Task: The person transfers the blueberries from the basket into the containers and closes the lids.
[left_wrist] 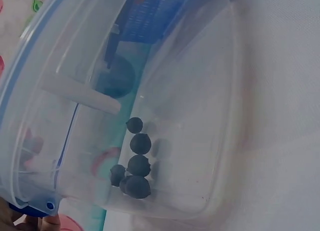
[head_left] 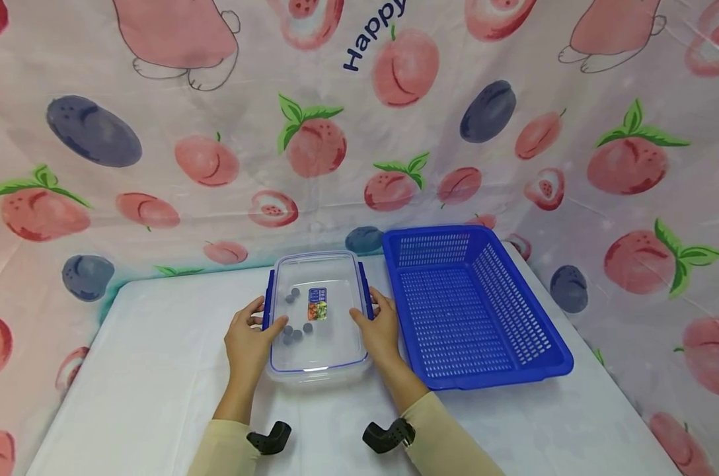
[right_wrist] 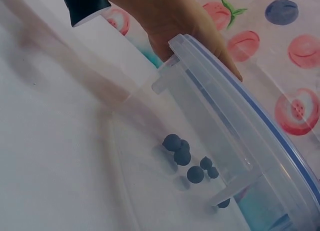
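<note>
Lidded container [head_left: 318, 317], blue basket [head_left: 472, 304] just right, white table [head_left: 145, 370]

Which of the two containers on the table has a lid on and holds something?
The clear plastic box, gripped by the left hand and right hand; dark berries lie inside. The blue basket is lidless, empty.

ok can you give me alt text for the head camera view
Two hands, left hand and right hand, hold the sides of a clear lidded plastic box with a few dark blueberries inside, on a white table. An empty blue basket sits to its right, before a fruit-print cloth.
</note>
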Tool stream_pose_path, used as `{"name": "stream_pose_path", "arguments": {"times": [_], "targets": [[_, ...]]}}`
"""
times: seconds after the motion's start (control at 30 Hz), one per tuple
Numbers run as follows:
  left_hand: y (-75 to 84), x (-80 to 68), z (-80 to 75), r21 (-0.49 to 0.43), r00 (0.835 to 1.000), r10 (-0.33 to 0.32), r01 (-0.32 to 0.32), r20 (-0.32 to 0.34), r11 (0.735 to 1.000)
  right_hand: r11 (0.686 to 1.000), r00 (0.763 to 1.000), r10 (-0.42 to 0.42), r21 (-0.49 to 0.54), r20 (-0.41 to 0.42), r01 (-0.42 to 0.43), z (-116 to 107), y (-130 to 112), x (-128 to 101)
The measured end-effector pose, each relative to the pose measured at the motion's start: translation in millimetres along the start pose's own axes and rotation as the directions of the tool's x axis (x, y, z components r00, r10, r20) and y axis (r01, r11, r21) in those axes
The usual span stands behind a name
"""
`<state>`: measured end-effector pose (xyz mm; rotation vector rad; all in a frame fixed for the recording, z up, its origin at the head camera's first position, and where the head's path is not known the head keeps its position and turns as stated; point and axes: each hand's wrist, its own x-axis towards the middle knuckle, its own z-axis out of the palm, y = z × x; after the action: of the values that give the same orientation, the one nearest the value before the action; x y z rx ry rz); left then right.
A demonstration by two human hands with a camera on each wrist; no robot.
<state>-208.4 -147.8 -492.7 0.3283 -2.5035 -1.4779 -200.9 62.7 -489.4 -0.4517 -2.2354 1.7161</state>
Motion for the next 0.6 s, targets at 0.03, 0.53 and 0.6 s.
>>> {"name": "stream_pose_path", "arguments": {"times": [0.03, 0.53, 0.6], "targets": [[0.6, -0.2, -0.1, -0.003, 1.000, -0.004, 0.004, 0.000, 1.000, 1.000, 1.000, 0.002, 0.000, 0.002, -0.002, 0.0, 0.3, 0.2], [6.4, -3.0, -0.6, 0.037, 1.000, -0.012, 0.011, 0.029, 0.999, 0.999, 1.000, -0.008, 0.031, -0.012, 0.008, 0.6, 3.4, 2.0], [7.1, -2.9, -0.5, 0.037, 1.000, -0.002, 0.001, 0.028, 0.999, 0.999, 1.000, -0.011, 0.034, -0.015, 0.012, 0.7, 3.7, 3.1]]}}
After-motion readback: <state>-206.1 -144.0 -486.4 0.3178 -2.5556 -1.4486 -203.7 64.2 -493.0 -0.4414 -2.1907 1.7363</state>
